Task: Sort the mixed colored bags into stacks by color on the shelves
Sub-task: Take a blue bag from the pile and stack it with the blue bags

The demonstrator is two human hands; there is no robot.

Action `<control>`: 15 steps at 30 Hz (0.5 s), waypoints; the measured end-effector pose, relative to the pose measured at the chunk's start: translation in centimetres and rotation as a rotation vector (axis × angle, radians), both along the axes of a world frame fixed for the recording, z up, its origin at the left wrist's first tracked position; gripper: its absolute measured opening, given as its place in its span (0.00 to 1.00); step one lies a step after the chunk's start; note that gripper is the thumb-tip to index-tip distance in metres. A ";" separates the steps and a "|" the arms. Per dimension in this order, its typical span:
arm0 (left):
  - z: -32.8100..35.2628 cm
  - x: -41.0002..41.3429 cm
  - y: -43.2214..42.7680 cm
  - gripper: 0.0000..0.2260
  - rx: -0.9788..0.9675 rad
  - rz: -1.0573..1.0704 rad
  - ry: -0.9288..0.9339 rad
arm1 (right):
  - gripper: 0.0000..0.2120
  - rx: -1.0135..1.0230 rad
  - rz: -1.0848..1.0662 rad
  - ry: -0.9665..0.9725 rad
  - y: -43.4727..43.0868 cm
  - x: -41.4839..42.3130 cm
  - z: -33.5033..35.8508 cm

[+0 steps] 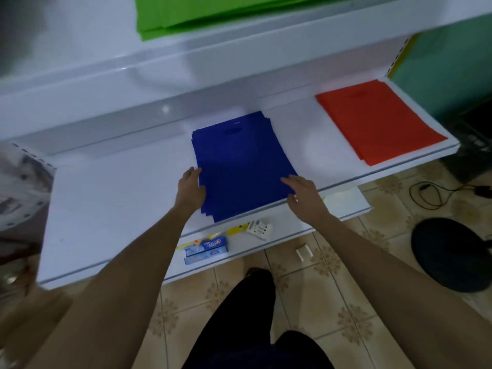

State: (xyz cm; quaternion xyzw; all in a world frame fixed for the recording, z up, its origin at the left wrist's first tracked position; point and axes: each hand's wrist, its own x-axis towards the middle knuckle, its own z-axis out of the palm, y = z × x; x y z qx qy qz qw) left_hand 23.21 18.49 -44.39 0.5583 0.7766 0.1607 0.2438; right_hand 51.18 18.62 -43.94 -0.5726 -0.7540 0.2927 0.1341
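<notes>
Hands open flat, left hand (190,186) and right hand (303,191) steady the blue bag stack (242,166); red stack (378,121) and green stack (213,14) look sorted.

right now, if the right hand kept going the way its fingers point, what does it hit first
The right hand lies on the flat stack of dark blue bags; it would slide across that first, then probably reach the white shelf back wall.
</notes>
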 end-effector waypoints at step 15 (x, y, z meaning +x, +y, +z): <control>29.2 2.4 -21.1 0.16 0.828 -0.543 0.556 | 0.19 0.750 0.403 0.216 -15.4 -6.2 24.6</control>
